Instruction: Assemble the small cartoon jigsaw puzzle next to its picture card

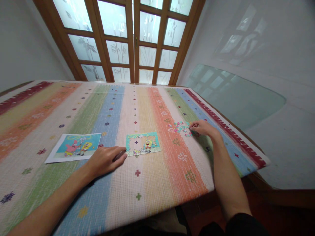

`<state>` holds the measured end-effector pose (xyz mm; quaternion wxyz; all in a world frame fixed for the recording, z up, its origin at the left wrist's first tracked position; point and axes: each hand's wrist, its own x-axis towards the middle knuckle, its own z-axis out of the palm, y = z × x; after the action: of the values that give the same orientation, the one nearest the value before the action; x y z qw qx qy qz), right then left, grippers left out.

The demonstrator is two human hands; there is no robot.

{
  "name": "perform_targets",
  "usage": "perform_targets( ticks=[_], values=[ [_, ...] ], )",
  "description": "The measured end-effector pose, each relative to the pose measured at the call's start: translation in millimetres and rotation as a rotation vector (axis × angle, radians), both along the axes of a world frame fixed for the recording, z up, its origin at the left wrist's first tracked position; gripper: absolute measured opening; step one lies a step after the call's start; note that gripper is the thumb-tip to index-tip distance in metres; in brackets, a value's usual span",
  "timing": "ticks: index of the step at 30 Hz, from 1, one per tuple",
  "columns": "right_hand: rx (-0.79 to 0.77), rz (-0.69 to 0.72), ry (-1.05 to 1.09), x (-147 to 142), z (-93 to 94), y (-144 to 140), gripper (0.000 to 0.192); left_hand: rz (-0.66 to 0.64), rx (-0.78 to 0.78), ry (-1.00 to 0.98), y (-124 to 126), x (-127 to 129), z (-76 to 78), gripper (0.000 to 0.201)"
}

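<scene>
Matt woven cloth (pixel 152 177) with coarse ribbed texture, glossy paper print (pixel 73 147), varnished wooden door frame (pixel 134 39), frosted glass panes (pixel 113 19)

Loose puzzle pieces (pixel 181 127) too small to tell apart, right hand (pixel 202 127) fingertips hiding some, grip unclear

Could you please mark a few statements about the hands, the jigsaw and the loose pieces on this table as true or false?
1. The left hand lies flat beside the partly built puzzle. True.
2. The right hand rests on the reference picture. False: its fingers are at the pile of loose pieces.
3. The puzzle is finished. False: its middle has a gap where the cloth shows through.
4. The reference picture lies left of the puzzle. True.
5. The striped tablecloth is plain white. False: it has coloured stripes.
</scene>
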<state>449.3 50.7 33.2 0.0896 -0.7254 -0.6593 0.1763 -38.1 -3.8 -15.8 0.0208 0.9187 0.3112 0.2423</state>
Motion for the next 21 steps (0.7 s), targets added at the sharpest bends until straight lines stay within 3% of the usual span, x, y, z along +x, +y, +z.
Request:
perform_targets(
  ticks=[5,14,21],
  values=[
    [-0.041,0.005,0.066,1.5,0.7,-1.5,0.011,0.005,0.005,0.004,-0.1,0.9,-0.5,0.028],
    [-0.088,0.167,0.101,-0.5,1.5,-3.9,0.017,-0.01,0.046,0.016,0.1,1.3,1.4,0.03],
    [0.136,0.193,-0.107,-18.2,-7.1,4.2,0.028,-0.014,0.068,0.019,0.1,1.4,0.7,0.032]
  ],
)
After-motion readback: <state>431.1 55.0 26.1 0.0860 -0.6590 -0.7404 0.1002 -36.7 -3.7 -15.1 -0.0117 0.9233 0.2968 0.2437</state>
